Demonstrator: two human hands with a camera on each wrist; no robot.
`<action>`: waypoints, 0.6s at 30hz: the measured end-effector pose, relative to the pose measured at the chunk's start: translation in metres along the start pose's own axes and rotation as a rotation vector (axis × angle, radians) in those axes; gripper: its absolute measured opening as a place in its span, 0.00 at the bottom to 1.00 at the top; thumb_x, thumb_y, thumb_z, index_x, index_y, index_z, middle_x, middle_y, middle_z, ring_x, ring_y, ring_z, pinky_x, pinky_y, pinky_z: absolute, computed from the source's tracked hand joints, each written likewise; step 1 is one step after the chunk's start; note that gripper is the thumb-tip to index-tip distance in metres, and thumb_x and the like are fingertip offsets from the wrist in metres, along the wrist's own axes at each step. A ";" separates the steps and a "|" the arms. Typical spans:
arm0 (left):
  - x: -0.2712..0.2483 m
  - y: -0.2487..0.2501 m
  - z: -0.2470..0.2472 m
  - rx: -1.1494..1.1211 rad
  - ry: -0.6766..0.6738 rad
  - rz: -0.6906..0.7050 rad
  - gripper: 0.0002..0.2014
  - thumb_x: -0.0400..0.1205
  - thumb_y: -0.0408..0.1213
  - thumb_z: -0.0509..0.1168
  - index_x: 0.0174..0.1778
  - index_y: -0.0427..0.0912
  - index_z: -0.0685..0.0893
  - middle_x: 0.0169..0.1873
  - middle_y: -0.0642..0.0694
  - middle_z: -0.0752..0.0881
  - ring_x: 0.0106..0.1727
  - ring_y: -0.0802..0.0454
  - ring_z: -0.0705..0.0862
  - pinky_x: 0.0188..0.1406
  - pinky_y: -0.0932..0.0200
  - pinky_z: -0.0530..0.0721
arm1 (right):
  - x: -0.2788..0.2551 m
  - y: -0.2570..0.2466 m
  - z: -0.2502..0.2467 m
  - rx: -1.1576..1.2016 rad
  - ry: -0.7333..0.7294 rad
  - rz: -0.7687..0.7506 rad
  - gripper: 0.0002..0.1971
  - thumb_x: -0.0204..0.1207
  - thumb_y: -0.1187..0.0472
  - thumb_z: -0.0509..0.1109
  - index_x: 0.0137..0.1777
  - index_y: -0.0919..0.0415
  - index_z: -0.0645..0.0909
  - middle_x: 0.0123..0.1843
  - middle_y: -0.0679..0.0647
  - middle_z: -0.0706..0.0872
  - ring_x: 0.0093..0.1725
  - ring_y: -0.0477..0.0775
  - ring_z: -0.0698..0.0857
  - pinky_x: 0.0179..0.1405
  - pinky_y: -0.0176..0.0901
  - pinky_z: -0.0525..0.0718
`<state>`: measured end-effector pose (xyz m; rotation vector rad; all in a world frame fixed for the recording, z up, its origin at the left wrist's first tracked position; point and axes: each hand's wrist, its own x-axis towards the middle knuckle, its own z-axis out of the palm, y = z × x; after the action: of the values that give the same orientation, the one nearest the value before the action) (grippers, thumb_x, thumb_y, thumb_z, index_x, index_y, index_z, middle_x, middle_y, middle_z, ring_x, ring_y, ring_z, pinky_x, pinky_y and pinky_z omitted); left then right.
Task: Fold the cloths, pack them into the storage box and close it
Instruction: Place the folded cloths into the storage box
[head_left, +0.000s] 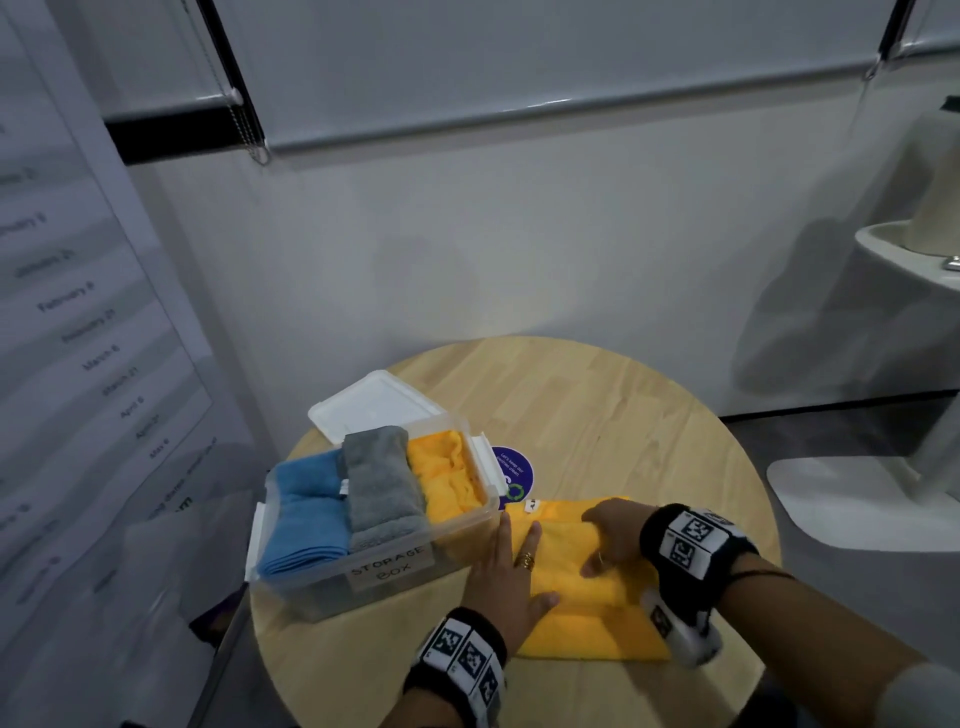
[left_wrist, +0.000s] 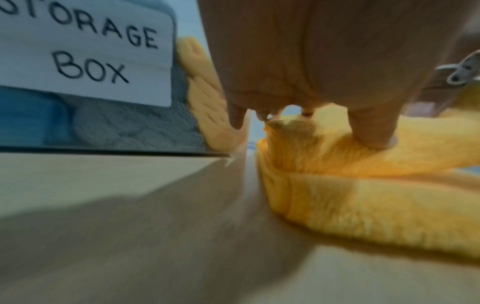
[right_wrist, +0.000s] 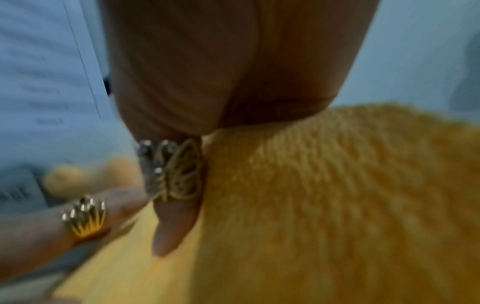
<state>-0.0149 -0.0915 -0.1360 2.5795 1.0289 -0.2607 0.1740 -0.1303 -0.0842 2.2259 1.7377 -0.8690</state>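
A fluffy yellow cloth (head_left: 571, 582) is pressed flat by the left hand (head_left: 506, 574) and gripped by the right hand (head_left: 615, 535) on the round wooden table (head_left: 597, 415).

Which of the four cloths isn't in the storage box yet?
The yellow cloth on the round wooden table, under both hands; the others sit inside.

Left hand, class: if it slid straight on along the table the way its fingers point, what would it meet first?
The left hand lies flat on the yellow cloth, fingers pointing away beside the storage box. Straight on, it would probably reach the cloth's far edge, then the purple round sticker. The depth is hard to judge.
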 end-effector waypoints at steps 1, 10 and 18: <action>-0.008 -0.001 -0.007 -0.051 0.049 0.019 0.40 0.79 0.66 0.47 0.83 0.54 0.40 0.82 0.47 0.32 0.84 0.47 0.43 0.81 0.50 0.54 | -0.011 0.000 -0.008 0.074 0.013 -0.035 0.32 0.73 0.46 0.73 0.71 0.63 0.71 0.70 0.60 0.77 0.63 0.58 0.77 0.59 0.48 0.75; -0.032 -0.023 -0.126 -0.695 0.683 -0.132 0.32 0.73 0.65 0.59 0.65 0.45 0.74 0.53 0.44 0.82 0.49 0.49 0.83 0.49 0.55 0.80 | -0.050 -0.043 -0.073 0.789 0.440 -0.416 0.16 0.75 0.54 0.72 0.58 0.60 0.77 0.54 0.55 0.85 0.53 0.56 0.85 0.53 0.52 0.85; 0.043 -0.091 -0.175 -1.242 0.468 -0.153 0.38 0.76 0.35 0.72 0.75 0.52 0.56 0.69 0.38 0.71 0.65 0.37 0.77 0.63 0.38 0.80 | 0.012 -0.114 -0.075 1.070 0.215 -0.213 0.31 0.84 0.52 0.58 0.80 0.61 0.48 0.72 0.64 0.71 0.63 0.64 0.78 0.64 0.58 0.78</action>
<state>-0.0401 0.0652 -0.0104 1.4237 1.0319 0.7536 0.0940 -0.0505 -0.0071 2.8088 1.8596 -2.0536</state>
